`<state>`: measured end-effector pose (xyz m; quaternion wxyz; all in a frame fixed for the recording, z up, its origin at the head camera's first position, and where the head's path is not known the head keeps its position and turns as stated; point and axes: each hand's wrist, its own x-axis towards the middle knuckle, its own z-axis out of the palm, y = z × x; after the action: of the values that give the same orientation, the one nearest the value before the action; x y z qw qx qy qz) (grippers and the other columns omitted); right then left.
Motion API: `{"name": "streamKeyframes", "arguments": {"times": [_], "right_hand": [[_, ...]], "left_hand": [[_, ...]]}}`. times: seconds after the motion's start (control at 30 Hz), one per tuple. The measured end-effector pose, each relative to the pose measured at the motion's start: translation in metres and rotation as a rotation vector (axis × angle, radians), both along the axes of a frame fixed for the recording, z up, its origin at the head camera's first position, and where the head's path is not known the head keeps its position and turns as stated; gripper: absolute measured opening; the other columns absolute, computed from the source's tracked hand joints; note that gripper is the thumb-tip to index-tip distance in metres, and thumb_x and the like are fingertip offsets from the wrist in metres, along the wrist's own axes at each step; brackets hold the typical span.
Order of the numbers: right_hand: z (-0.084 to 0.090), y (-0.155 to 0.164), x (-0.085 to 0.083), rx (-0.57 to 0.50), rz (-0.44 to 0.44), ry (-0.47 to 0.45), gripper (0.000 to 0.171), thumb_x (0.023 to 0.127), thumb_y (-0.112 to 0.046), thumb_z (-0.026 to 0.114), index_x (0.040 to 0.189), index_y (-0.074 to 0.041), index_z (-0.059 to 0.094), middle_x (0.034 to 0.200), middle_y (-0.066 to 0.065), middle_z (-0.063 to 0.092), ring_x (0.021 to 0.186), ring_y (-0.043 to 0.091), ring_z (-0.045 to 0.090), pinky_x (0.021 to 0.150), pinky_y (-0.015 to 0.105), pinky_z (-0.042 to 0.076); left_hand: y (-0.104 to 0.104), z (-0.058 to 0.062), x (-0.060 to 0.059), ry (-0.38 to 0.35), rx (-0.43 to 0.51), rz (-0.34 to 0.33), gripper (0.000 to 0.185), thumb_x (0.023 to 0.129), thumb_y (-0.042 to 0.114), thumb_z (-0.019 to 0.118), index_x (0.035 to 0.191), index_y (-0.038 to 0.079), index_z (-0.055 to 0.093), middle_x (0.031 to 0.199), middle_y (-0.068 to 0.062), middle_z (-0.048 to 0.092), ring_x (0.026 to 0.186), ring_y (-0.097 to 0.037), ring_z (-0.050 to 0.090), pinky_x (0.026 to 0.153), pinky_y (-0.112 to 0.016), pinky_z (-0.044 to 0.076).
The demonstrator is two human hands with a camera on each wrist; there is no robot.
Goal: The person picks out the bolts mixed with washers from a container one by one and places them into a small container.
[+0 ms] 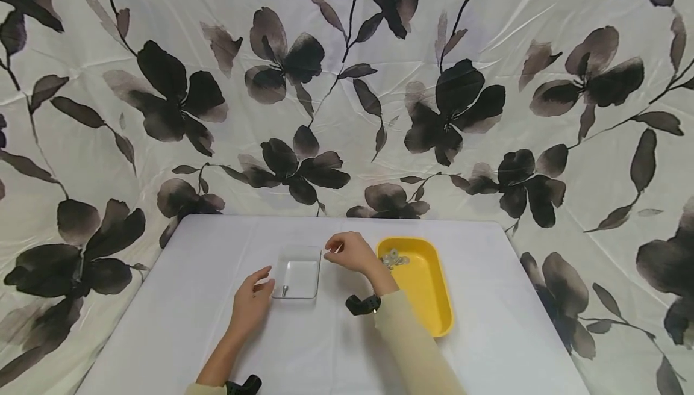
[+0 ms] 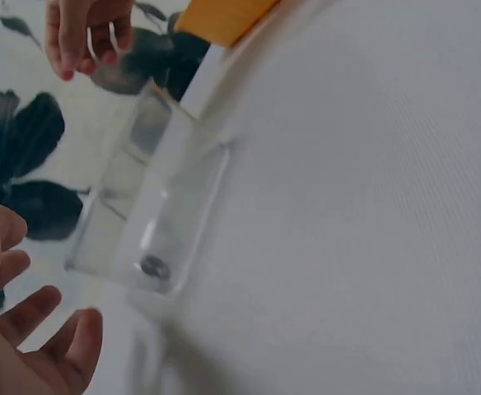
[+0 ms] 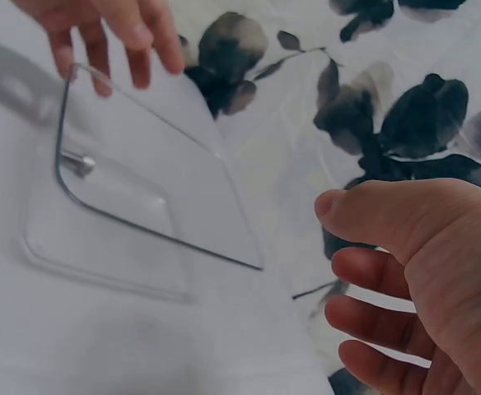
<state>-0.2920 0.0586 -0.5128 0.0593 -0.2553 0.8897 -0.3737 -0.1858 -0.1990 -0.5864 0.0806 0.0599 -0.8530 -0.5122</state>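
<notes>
Clear box (image 1: 302,271), one metal bolt (image 1: 285,291) inside
I see the rounded-cornered, open-topped box upright on the bench (image 1: 504,323); the small silvery bolt rests on its floor toward the near left corner.

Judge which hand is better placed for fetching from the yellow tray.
Likely the right hand: it looks empty, nearer the yellow tray; the left hand is beyond the clear container.
</notes>
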Motion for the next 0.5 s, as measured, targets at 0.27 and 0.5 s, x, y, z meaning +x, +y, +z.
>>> {"name": "streamKeyframes", "arguments": {"times": [0.27, 0.5], "right_hand": [[0.018, 0.023, -0.015, -0.023, -0.037, 0.063, 0.021, 0.086, -0.021, 0.075, 0.101, -0.006, 0.073, 0.083, -0.006, 0.064, 0.075, 0.013, 0.057, 0.066, 0.025, 0.051], [0.009, 0.057, -0.007, -0.002, -0.110, -0.011, 0.018, 0.086, -0.024, 0.075, 0.098, -0.011, 0.073, 0.083, -0.006, 0.063, 0.078, 0.015, 0.056, 0.066, 0.026, 0.051]], "left_hand": [[0.020, 0.042, -0.006, 0.186, -0.067, -0.082, 0.035, 0.096, 0.013, 0.062, 0.131, 0.009, 0.059, 0.127, -0.012, 0.057, 0.111, -0.036, 0.057, 0.083, -0.045, 0.054], [0.052, 0.050, 0.001, 0.070, 0.022, -0.244, 0.036, 0.096, 0.014, 0.063, 0.131, 0.012, 0.059, 0.124, -0.009, 0.060, 0.104, -0.026, 0.060, 0.079, -0.036, 0.055]]}}
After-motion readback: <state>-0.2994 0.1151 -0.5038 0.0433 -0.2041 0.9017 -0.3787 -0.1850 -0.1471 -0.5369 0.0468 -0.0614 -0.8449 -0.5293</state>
